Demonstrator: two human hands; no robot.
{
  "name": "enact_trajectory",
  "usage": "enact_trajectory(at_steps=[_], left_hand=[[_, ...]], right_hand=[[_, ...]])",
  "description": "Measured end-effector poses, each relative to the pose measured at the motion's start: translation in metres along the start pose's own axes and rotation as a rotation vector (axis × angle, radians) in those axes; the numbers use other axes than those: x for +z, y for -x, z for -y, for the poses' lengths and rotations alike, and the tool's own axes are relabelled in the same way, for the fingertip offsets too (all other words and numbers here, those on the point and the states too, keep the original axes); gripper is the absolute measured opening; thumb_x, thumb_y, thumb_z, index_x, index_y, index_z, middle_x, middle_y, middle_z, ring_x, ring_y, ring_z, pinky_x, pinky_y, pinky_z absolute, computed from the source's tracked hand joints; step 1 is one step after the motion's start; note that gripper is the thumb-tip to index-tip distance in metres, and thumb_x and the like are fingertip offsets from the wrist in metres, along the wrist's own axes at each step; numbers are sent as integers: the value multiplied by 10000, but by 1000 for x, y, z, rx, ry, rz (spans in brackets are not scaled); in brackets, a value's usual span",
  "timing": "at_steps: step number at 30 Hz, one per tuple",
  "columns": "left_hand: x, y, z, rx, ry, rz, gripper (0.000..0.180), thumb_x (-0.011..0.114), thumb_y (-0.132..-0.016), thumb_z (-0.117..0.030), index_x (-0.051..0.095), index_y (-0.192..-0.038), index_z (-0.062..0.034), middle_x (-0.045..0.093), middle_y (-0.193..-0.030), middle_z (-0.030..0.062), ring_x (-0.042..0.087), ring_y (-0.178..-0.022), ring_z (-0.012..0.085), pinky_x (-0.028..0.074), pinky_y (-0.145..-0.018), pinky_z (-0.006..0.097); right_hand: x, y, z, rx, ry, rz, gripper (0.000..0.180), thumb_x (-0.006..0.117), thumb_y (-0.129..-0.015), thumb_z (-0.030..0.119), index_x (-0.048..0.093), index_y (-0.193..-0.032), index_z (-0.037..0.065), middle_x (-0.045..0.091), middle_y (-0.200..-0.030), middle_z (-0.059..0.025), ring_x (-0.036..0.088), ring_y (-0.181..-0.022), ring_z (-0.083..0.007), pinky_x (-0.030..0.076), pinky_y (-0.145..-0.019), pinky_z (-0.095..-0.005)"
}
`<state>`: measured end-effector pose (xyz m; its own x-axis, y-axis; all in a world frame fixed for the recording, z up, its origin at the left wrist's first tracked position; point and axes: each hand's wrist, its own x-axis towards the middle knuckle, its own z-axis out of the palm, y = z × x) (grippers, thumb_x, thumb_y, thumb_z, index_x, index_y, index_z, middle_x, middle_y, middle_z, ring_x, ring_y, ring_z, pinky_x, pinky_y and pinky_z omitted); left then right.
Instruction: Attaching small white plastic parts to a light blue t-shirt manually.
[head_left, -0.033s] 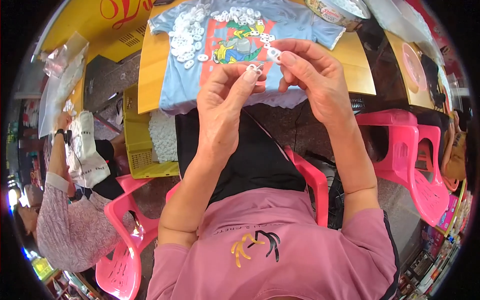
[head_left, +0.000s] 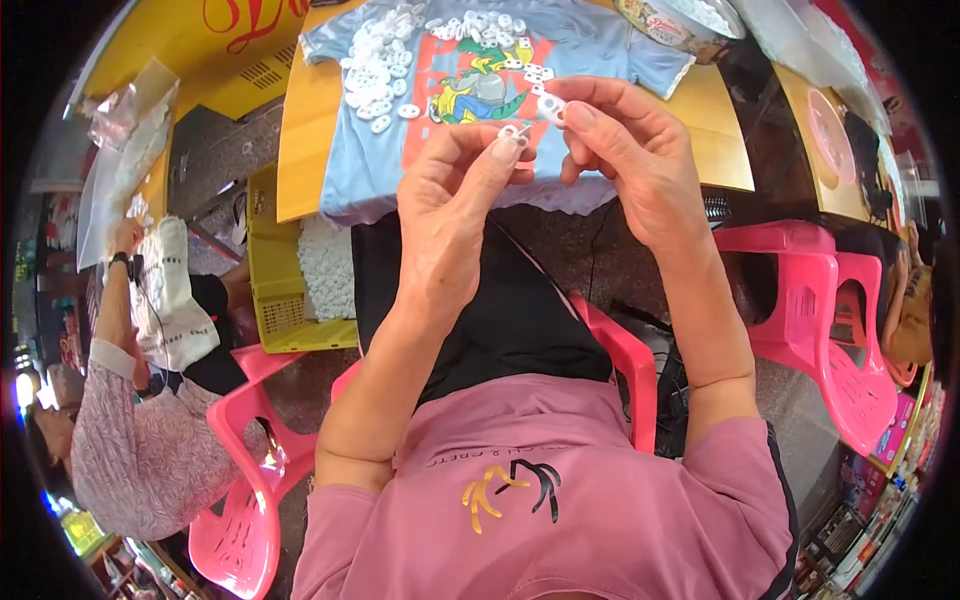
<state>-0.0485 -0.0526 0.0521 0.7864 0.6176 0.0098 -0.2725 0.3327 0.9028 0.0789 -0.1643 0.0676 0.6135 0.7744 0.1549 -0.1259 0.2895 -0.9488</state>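
Observation:
My left hand pinches a small white plastic piece between thumb and forefinger; a thin tip sticks out beside it. Close by on the right, my right hand is closed on a white oval piece with openings in it. The two pieces are held a short gap apart, above a light blue T-shirt with a cartoon print, spread over the table. Several similar pieces lie just beyond my right fingertips; whether they are joined to the held one I cannot tell. More loose white oval pieces are heaped on the shirt.
A round tin of white pieces stands at the table's far right. Below its left side is a yellow crate beside a white heap. Pink chairs flank me. At left, another person sits working.

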Motion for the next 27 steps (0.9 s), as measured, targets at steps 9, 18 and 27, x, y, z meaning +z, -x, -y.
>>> enact_trajectory(at_steps=[9, 18, 27], left_hand=[[-4, 3, -2, -35, -42, -9, 190, 665, -924, -179, 616, -971, -2, 633, -886, 36, 574, -816, 97, 480, -762, 259], [-7, 3, -1, 5, -94, -18, 181, 667, -917, -180, 617, -951, -9, 616, -863, 19, 563, -804, 88, 472, -740, 245], [-8, 10, -4, -18, -196, -35, 162, 651, -927, -169, 637, -967, -13, 647, -919, 49, 603, -872, 112, 484, -809, 270]], right_hand=[[9, 3, -4, -18, 97, 23, 255, 618, -944, 114, 640, -1152, -32, 614, -800, -10, 544, -676, -52, 515, -605, -233], [14, 5, -3, -30, 148, 18, 236, 623, -936, 91, 639, -1137, -32, 641, -890, -32, 554, -686, -58, 525, -608, -246], [24, 11, -4, -78, 289, -17, 214, 624, -934, 77, 642, -1123, -23, 677, -1001, -67, 586, -693, -73, 523, -627, -236]])
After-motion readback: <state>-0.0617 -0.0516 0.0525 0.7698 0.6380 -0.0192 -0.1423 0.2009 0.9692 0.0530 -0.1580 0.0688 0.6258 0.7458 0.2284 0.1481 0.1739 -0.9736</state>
